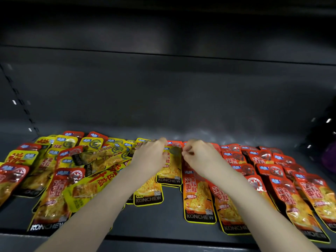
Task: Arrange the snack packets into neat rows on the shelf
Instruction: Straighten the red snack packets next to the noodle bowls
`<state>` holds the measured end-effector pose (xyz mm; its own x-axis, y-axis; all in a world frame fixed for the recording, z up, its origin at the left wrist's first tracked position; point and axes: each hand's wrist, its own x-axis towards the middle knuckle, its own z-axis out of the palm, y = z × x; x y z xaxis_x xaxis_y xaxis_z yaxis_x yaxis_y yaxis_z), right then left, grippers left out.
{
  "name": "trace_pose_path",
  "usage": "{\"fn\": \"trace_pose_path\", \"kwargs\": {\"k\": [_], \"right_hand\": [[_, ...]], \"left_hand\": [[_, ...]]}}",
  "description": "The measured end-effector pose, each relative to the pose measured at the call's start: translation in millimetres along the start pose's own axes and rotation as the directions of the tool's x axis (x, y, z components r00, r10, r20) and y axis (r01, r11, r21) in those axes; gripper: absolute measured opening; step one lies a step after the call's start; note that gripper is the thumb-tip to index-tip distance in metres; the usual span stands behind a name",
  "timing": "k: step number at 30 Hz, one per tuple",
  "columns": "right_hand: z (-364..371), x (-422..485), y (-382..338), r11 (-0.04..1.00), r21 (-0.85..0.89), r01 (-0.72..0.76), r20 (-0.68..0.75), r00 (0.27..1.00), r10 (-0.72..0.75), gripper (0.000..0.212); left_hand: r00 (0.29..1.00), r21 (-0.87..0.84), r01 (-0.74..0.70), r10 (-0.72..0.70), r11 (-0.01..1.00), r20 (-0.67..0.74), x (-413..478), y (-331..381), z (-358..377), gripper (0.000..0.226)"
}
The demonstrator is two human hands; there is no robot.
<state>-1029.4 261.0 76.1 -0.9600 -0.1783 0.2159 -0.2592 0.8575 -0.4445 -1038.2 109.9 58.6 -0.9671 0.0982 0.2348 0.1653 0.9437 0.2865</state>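
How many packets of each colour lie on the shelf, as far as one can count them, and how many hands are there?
red packets: at least 15
yellow packets: at least 8
hands: 2, the left hand and the right hand
Total: at least 25. The packets overlap, so an exact count cannot be told.

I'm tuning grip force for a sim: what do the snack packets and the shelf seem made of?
The snack packets look like thin glossy plastic film: light glints off the printed faces and some lie crumpled. The shelf is probably painted metal, dark grey, dull sheen; the slotted upright at left suggests steel racking.
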Motion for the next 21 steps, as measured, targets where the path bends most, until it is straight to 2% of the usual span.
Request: {"fn": "trace_pose_path", "kwargs": {"k": [3, 6, 9, 15, 18, 21], "right_hand": [[15.8, 12.8, -6.5, 0.996, -0.063, -0.059, 0.056, 0.996, 0.063, 0.023], [28.0, 16.4, -7.2, 0.992, -0.086, -0.093, 0.067, 0.993, 0.099, 0.025], [36.9, 16.8, -3.5, 0.991, -0.069, -0.118, 0.031, 0.992, 0.12, 0.029], [44.2, 21.4, 7.5, 0.989, 0.025, -0.148, -0.006, 0.989, 0.148, 0.023], [41.5, 21.9, 8.0, 0.988, 0.049, -0.148, -0.026, 0.988, 0.149, 0.026], [34.9, 20.4, 6.2, 0.983, 0.111, -0.148, -0.061, 0.986, 0.155, 0.032]], "left_hand": [[0.999, 0.068, 0.009, -0.011, 0.998, 0.034, 3.8, -3.0, 8.7, 0.033], [1.0, 0.038, 0.019, -0.019, 0.999, 0.004, 3.7, -4.8, 13.5, 0.035], [0.999, -0.031, 0.014, -0.016, 0.999, -0.046, 2.3, -6.6, 16.9, 0.035], [0.994, -0.236, -0.041, 0.017, 0.971, -0.104, 3.4, -5.6, 19.3, 0.038], [0.995, -0.468, -0.01, -0.037, 0.884, -0.091, 5.3, -3.5, 16.0, 0.04], [0.988, -0.731, 0.076, -0.148, 0.678, -0.035, 6.1, -1.9, 10.2, 0.039]]}}
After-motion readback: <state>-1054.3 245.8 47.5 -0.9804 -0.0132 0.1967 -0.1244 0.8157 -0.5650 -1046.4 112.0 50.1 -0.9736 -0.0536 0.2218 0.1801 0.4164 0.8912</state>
